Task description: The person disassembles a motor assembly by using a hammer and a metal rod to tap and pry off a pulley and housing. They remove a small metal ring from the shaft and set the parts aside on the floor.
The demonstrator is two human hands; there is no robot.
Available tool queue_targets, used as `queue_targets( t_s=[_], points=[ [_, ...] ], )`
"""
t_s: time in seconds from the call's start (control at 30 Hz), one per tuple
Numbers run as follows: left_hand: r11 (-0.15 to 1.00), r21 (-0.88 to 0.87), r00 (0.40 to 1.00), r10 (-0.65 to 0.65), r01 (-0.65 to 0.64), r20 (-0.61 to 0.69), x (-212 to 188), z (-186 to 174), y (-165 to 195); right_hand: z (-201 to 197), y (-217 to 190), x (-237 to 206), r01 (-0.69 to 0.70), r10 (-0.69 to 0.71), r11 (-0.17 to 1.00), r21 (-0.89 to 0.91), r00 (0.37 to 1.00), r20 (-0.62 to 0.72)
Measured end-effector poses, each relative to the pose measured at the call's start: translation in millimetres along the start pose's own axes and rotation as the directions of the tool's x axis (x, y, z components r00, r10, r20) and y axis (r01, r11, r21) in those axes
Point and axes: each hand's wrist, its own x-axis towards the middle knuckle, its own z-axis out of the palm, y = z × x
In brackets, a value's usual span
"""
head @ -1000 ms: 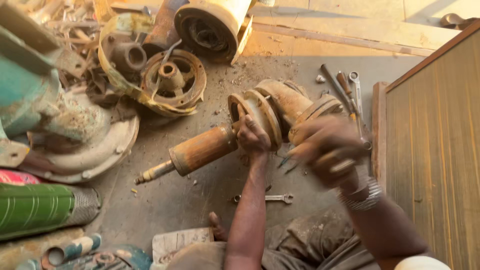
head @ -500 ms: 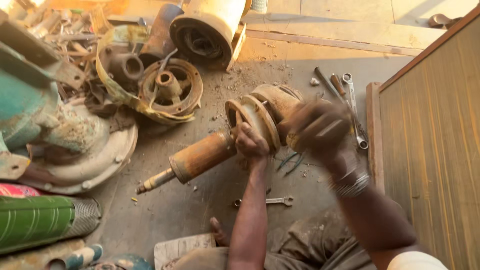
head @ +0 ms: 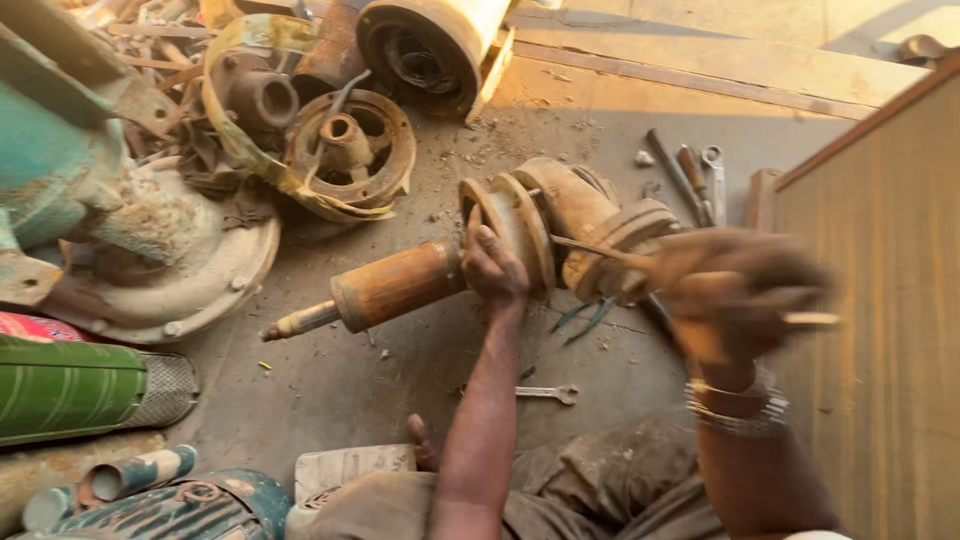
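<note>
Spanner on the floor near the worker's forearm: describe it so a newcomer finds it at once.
Start at the big rusty pump assembly lying across the concrete floor, which the left hand grips at its flange. Follow that forearm down toward the person: the small spanner lies flat just beside it. It is alone and silvery, unlike the darker tools clustered by the wooden panel.

A flat whitish carton point(head: 345, 468) lies at the bottom edge. A red patterned wrapper point(head: 35, 328), perhaps a packet, shows at the left edge.

Right hand point(head: 740, 295) blurred; its thin tool's point(head: 600, 252) kind unclear.
</note>
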Motion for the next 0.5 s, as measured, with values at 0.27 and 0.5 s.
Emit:
queue_targets(
  t_s=[0.27,0.5],
  points=[
    [0.996,0.003,0.996,-0.088,0.088,0.014,-1.9,12.5,-20.1,26.1,5.5,37.2,0.498,-0.07,-0.133,-0.857,0.858,0.51],
    [0.998,0.014,0.998,-0.064,0.064,-0.001,-5.8,10.6,-17.5,20.9,15.0,42.5,0.513,0.003,-0.201,-0.835,0.852,0.523]
  ],
)
